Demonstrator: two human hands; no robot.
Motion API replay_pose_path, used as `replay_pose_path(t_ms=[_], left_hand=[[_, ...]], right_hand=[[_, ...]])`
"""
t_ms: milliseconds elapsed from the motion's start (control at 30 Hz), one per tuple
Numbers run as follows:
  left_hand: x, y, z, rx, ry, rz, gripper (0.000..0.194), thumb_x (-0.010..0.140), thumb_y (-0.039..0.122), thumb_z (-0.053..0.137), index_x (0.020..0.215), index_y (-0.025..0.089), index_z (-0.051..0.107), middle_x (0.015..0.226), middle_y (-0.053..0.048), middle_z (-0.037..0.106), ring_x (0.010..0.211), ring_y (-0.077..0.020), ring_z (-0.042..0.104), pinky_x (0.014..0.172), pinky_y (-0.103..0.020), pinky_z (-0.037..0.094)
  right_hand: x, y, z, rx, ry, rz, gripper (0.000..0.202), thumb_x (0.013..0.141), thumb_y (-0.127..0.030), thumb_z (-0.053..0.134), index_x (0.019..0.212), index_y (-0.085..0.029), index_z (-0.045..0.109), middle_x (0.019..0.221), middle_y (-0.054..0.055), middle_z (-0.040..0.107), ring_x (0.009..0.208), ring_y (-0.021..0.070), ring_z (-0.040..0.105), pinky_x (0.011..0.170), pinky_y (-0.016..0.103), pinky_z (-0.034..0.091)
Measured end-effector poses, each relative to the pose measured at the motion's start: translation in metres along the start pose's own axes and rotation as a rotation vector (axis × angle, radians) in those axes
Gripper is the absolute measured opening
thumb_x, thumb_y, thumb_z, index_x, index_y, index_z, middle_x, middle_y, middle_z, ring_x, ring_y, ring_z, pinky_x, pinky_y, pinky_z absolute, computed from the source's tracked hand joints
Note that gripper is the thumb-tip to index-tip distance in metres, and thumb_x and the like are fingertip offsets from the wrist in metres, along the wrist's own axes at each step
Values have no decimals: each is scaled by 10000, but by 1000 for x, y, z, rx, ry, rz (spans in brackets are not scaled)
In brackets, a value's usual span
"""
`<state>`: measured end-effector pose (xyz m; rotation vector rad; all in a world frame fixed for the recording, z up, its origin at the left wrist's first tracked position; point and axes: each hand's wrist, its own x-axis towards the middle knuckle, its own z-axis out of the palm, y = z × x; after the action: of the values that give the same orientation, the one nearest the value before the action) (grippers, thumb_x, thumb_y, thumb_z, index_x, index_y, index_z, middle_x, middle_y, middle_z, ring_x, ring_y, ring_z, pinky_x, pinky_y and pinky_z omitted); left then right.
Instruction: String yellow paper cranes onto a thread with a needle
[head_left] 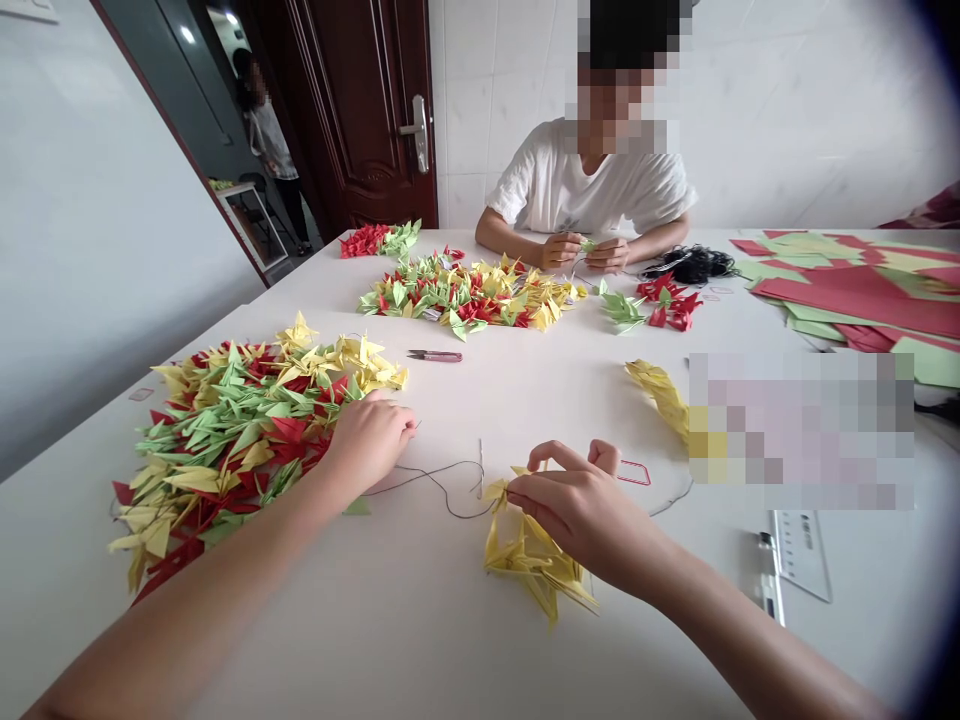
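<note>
My left hand [373,440] is closed beside a heap of folded paper cranes [232,430] in red, green and yellow. A thin, dark tip shows at its fingertips, too small to name surely. Dark thread [450,490] runs across the table between my hands. With thumb and fingers pinched, my right hand [581,500] grips a yellow paper crane [499,492] at the top of a small yellow cluster. The lower cranes of that cluster [536,570] rest on the table. A short pale strip [481,468] lies between the hands.
Thread snips [435,355] lie ahead. Across the table a person [592,190] holds a small green paper piece near more cranes [465,290] and black thread [690,264]. Paper sheets [870,295] are spread far right. A yellow bundle [660,390], ruler [802,550] and pen [770,580] lie right.
</note>
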<state>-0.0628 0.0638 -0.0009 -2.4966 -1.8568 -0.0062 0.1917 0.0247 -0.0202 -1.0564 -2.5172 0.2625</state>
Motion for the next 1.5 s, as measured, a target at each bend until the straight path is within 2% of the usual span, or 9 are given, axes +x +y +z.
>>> replay_pose_path(t_ms=[133,267,400,500,733,933,1133,1233,1500], left_hand=[[1,2,11,80,77,50,267,875,187,470,715,160,682,745,-100,672,850,-260,571,701,-331,426],[-5,16,2,-157,221,131,266,897,141,405,994,174,651,1001,-96,663,996,-238,557,863,-363,440],[-16,36,-4,-665,-149,133,278,914,277,414,1123,218,588,1014,-48,669,847,-170,620,733,-278,489],[-23,46,2,-765,-343,100,288,860,360,510,1112,251,597,862,-12,654,680,-146,601,583,-242,450],[-24,55,24,-593,-167,171,253,721,325,741,889,182,618,897,-22,619,878,-198,574,746,-283,452],[-25,56,26,-614,-84,246,90,840,190,604,813,199,690,836,-32,632,861,-177,581,758,-279,462],[-20,48,2,-788,-30,164,91,805,243,640,755,216,710,795,-21,691,850,-178,596,782,-279,451],[-21,46,-16,-944,-93,83,200,847,325,567,753,190,680,777,-14,694,784,-159,605,716,-249,451],[-18,62,-59,-812,-115,55,291,856,399,478,707,178,597,529,56,405,492,-91,354,461,-213,266]], right_hand=[[0,0,1,11,11,2,256,874,-43,470,717,-206,589,593,-27,637,894,202,561,688,358,156],[0,0,1,32,7,16,252,886,-52,460,739,-205,596,633,-18,660,891,194,565,696,358,167],[-1,1,0,41,4,27,241,891,-65,469,769,-215,613,645,-21,664,897,187,571,704,360,177],[-1,2,2,35,5,34,234,901,-90,473,776,-216,625,657,-15,665,908,187,572,706,360,181],[0,3,3,22,34,68,270,939,-149,418,754,-202,607,633,9,657,897,204,575,710,364,189],[1,3,-1,35,13,116,275,950,-181,404,779,-212,616,661,8,673,932,212,575,730,368,215],[2,2,-6,116,12,205,267,959,-238,399,834,-226,634,755,22,700,940,211,573,772,388,240],[2,0,-10,220,-41,245,255,960,-274,417,840,-241,640,814,16,704,952,202,565,802,400,254],[1,-1,-16,341,-82,178,122,867,-368,580,903,-260,624,920,27,674,1051,237,504,883,434,303]])
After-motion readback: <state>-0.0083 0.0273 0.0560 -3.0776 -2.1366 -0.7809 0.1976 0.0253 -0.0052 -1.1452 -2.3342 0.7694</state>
